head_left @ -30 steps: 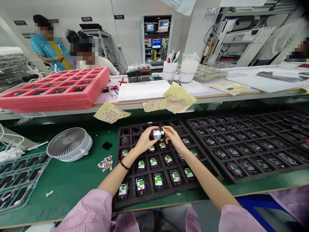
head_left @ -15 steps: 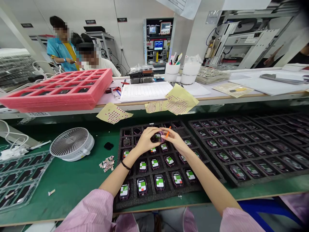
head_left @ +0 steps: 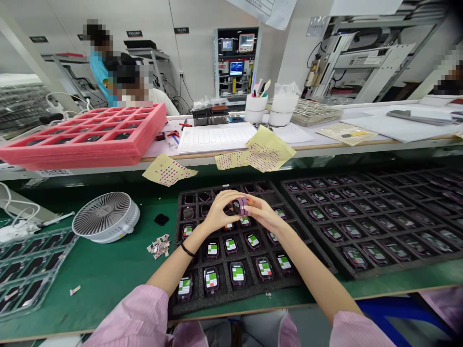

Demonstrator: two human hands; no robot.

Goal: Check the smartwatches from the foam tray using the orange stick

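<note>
A purple-cased smartwatch body (head_left: 240,206) is held up above the dark foam tray (head_left: 217,301), tilted so that its side edge shows. My left hand (head_left: 221,210) grips it between curled fingers and thumb. On its other side, my right hand (head_left: 263,212) is closed, fingertips against the case. A bit of a thin orange tool (head_left: 249,202) shows among the right fingers; most of it is hidden. Below, the tray's pockets hold several more watches (head_left: 238,273), many with lit green-and-white screens.
More foam trays of watches (head_left: 356,258) lie to the right. Leftward are a white fan (head_left: 108,217), a black square piece (head_left: 161,219), a pile of small strips (head_left: 159,246) and a clear plastic tray (head_left: 32,270). A pink foam tray (head_left: 133,150) stands on the shelf; people are beyond.
The watch has turned from face-on to edge-on between my hands. The orange tool, which stuck up from my right fingers, is now mostly hidden. A person in blue behind has turned.
</note>
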